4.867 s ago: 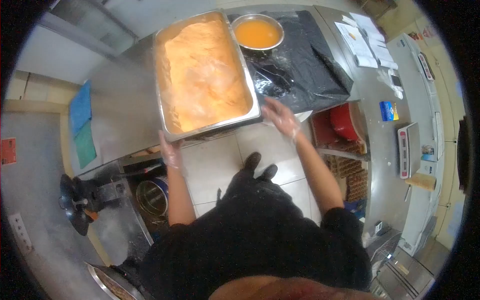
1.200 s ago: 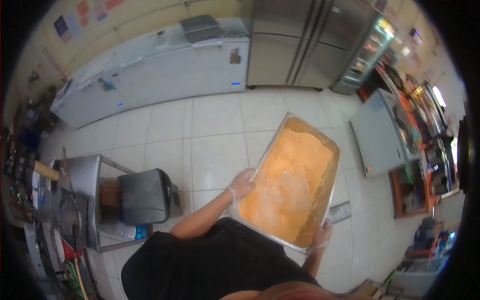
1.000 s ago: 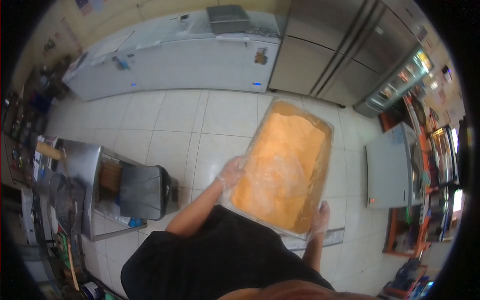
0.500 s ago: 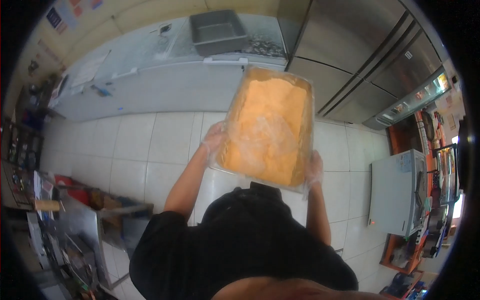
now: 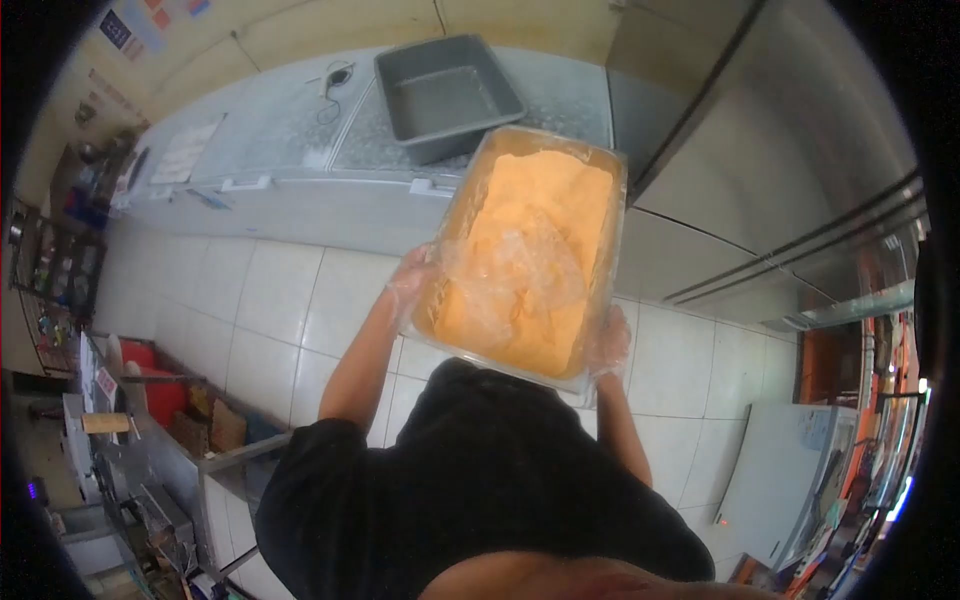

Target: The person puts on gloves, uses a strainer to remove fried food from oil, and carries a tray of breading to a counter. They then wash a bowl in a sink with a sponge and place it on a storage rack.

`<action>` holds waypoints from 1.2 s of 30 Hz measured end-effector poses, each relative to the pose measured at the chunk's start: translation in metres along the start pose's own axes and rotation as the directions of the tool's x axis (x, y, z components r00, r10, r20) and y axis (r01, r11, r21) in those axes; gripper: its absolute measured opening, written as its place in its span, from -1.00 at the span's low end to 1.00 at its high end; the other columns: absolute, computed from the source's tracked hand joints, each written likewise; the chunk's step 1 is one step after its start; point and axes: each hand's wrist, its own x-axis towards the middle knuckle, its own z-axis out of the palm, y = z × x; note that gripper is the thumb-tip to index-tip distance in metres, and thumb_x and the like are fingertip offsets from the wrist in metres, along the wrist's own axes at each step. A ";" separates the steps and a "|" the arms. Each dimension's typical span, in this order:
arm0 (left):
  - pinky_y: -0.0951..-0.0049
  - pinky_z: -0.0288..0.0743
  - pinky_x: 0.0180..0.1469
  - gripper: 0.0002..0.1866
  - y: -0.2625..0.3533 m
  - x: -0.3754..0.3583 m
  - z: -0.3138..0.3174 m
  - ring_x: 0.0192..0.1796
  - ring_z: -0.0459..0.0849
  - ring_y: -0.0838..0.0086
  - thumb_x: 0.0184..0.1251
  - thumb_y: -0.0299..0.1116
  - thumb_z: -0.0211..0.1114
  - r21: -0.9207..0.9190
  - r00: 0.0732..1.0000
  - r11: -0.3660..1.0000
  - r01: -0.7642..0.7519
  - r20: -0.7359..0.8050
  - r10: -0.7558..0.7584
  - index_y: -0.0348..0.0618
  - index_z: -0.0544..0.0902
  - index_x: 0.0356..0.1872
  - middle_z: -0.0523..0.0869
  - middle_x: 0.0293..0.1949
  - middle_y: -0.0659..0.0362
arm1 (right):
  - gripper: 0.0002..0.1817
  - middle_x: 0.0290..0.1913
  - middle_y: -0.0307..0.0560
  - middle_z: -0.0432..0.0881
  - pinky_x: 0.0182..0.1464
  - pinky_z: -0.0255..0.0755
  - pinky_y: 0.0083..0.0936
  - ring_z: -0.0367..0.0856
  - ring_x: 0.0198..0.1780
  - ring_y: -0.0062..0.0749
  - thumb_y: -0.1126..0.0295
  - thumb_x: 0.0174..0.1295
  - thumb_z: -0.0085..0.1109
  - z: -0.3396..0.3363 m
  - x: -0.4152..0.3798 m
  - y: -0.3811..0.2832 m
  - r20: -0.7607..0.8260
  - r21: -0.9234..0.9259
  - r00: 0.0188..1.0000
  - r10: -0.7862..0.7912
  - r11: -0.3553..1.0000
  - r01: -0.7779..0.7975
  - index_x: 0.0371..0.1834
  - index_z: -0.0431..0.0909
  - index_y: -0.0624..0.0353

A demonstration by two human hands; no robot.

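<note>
The tray, a deep metal pan filled with an orange mass under clear film, is carried in the air at chest height, its long axis pointing away from the person. A second ago it hung over open floor tiles; half a second ago its far end reached the chest freezer. Now that far end overlaps the freezer's right end and sits just near the empty grey tub standing on the freezer lid. The steel fridge now fills the right of the view. In my judgement the carry across the room is nearly over and the load is close to these units; where it goes cannot be told.

Left hand, gloved, grips the tray's near-left rim, fingers curled around the edge; the forearm rises from the lower left, elbow bent. Right hand, also gloved, holds the near-right corner, fingers wrapped under the rim so their spread cannot be told; the forearm runs almost straight up to it. Both hands are closed on the tray, which sits roughly level.

A steel worktable lies at the near left, well apart.
</note>
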 end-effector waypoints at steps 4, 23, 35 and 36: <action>0.39 0.54 0.08 -0.53 0.007 0.047 -0.016 -0.01 0.65 0.43 0.15 -0.58 0.23 -0.026 0.999 0.999 -0.037 0.023 0.037 -0.28 0.50 0.15 0.67 -0.01 0.12 | -0.67 -0.30 0.29 0.63 -0.14 0.42 -0.08 0.59 -0.18 0.21 0.23 0.18 0.12 0.017 0.052 -0.017 -0.010 -0.004 0.999 -0.040 0.999 0.040 -0.25 0.48 0.35; 0.19 0.24 0.32 -0.13 0.146 0.383 -0.051 0.22 0.50 0.15 0.26 0.20 0.20 -0.075 0.935 0.988 0.132 -0.321 -0.149 -0.20 0.20 0.42 0.45 0.30 -0.07 | -0.74 -0.31 -0.12 0.64 -0.23 0.43 -0.46 0.52 -0.30 -0.44 0.28 0.23 0.24 0.134 0.267 0.016 -0.056 0.284 0.997 0.049 0.958 -0.031 -0.21 0.55 0.29; -0.01 0.54 0.00 -0.52 0.233 0.385 -0.113 -0.05 0.59 0.07 0.15 -0.34 0.26 -0.399 0.896 0.890 -0.221 -0.444 0.024 -0.27 0.38 0.09 0.50 0.04 0.00 | -0.68 -0.25 -0.09 0.64 -0.16 0.44 -0.51 0.53 -0.24 -0.48 0.23 0.25 0.27 0.161 0.295 0.030 0.023 0.263 0.999 0.039 0.964 -0.043 -0.20 0.52 0.33; -0.02 0.57 -0.01 -0.52 0.232 0.363 -0.133 -0.04 0.59 0.08 0.14 -0.37 0.25 -0.360 0.948 0.919 -0.161 -0.314 0.043 -0.27 0.38 0.09 0.49 0.06 -0.01 | -0.65 -0.25 -0.07 0.64 -0.16 0.44 -0.48 0.53 -0.23 -0.46 0.21 0.25 0.27 0.155 0.291 0.017 0.043 0.250 0.991 0.126 0.959 -0.133 -0.19 0.52 0.34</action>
